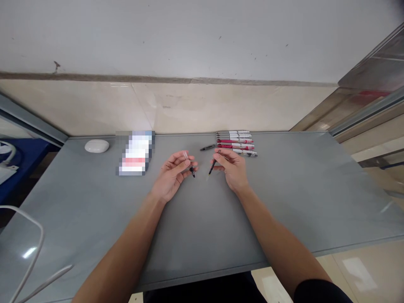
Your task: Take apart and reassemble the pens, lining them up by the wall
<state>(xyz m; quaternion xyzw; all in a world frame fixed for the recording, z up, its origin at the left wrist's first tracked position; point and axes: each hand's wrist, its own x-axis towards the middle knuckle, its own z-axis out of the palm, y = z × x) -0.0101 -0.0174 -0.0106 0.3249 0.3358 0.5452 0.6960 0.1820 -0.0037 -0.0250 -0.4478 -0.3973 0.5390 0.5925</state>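
My left hand (172, 174) is closed on a clear pen barrel (191, 168) with a dark lower end, which tilts down to the right. Between the thumb and fingers of my right hand (232, 168) is a slim black pen refill (212, 167), its pale end pointing down to the left. The two pieces are apart, both held just over the grey table (202, 227). Behind my hands a dark grey pen part (207, 147) lies by itself. Beyond my right hand is a row of several pens, with white pens (240, 134) at the back and red-and-white pens (236, 144) nearer.
At the back left lie a white rounded case (97, 146) and a blurred-out, phone-like flat object (135, 153). A white cable (39, 240) curves over the near left corner. A tiled wall (189, 107) borders the table's far edge.
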